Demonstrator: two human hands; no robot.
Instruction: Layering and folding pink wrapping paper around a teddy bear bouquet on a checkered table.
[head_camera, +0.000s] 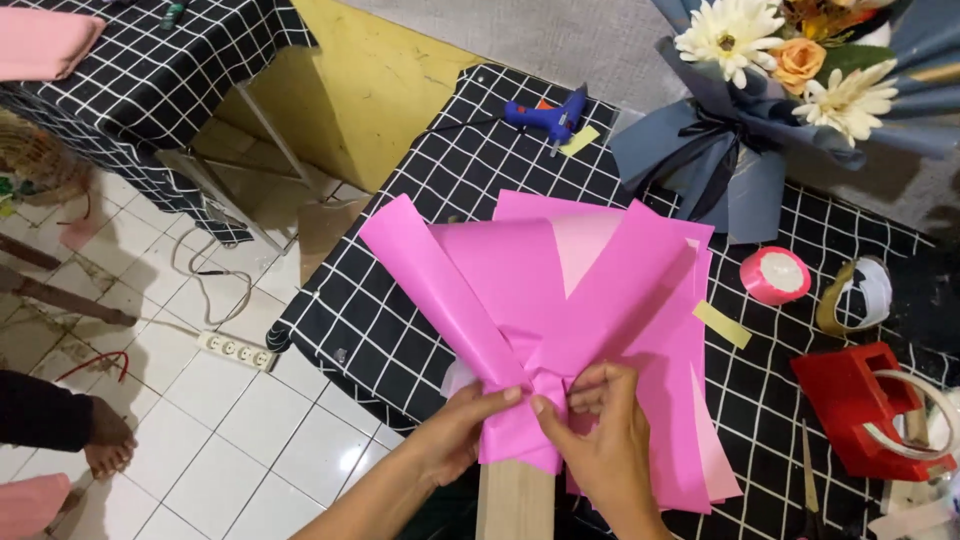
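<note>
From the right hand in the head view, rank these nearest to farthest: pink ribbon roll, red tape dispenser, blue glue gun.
From the right hand:
1. Pink ribbon roll, up and to its right.
2. Red tape dispenser, at the right edge; nearly the same as the roll, hard to call.
3. Blue glue gun, at the table's far edge.

One view only, from a camera worn on the head. Looks steeply down and forward over the tabletop (400, 330) with its black, white-gridded cloth. Sits close: hands (540, 425) and forearms enter from the bottom edge and fill the lower middle. Tilted slightly, so the tabletop edge runs diagonally. Takes in the white tiled floor (250, 430) on the left and a finished bouquet (780, 70) at the far upper right. No second view to overlap.
</note>
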